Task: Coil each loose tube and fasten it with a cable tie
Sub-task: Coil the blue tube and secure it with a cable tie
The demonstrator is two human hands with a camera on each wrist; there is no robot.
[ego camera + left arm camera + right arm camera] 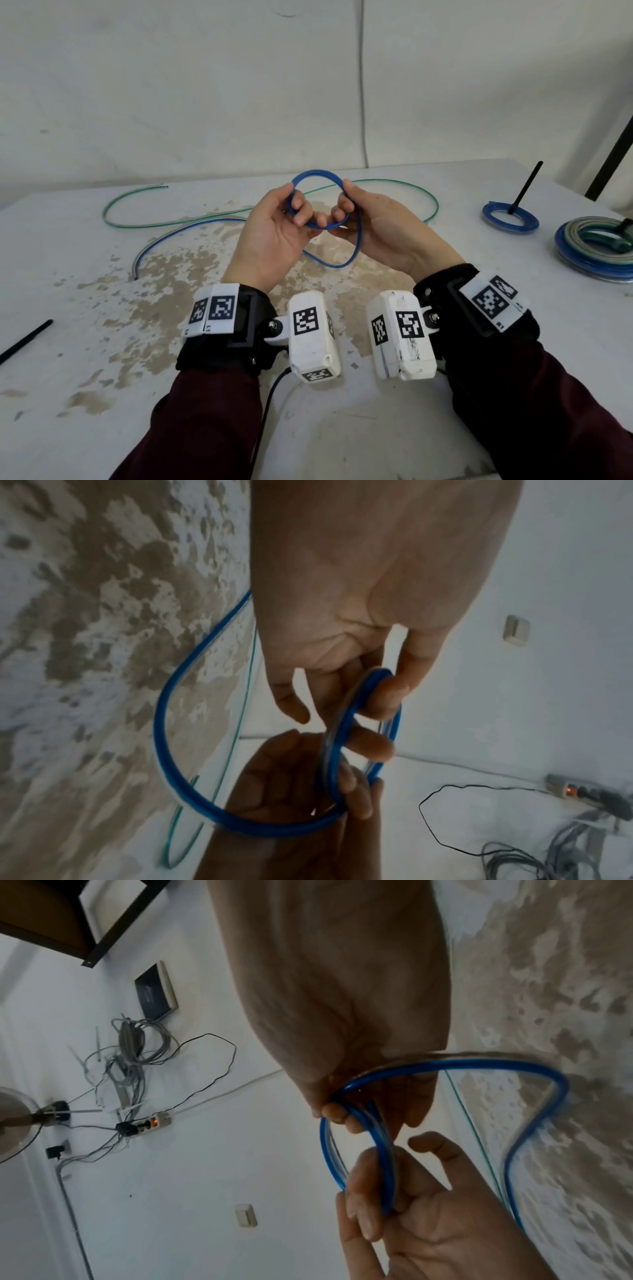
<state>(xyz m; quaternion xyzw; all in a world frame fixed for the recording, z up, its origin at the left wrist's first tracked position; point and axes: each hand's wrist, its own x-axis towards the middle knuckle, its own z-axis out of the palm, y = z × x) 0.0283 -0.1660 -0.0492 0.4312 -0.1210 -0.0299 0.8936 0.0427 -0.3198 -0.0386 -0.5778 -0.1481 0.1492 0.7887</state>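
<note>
left hand (274, 222) pinches coil's left side | right hand (373, 222) pinches its right side | blue tube (317, 174) coil held upright above table (445, 342), between both hands | uncoiled tail drops below right hand, trails left across table | turns probably two or three

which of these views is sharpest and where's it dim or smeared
Head view: sharpest and evenly lit, blue tube and both hands crisp, table edges bowed by the wide lens. Left wrist view: dim, right hand in shadow, table texture smeared. Right wrist view: also dim and soft, tube streaked where it loops out from the right hand.
</note>
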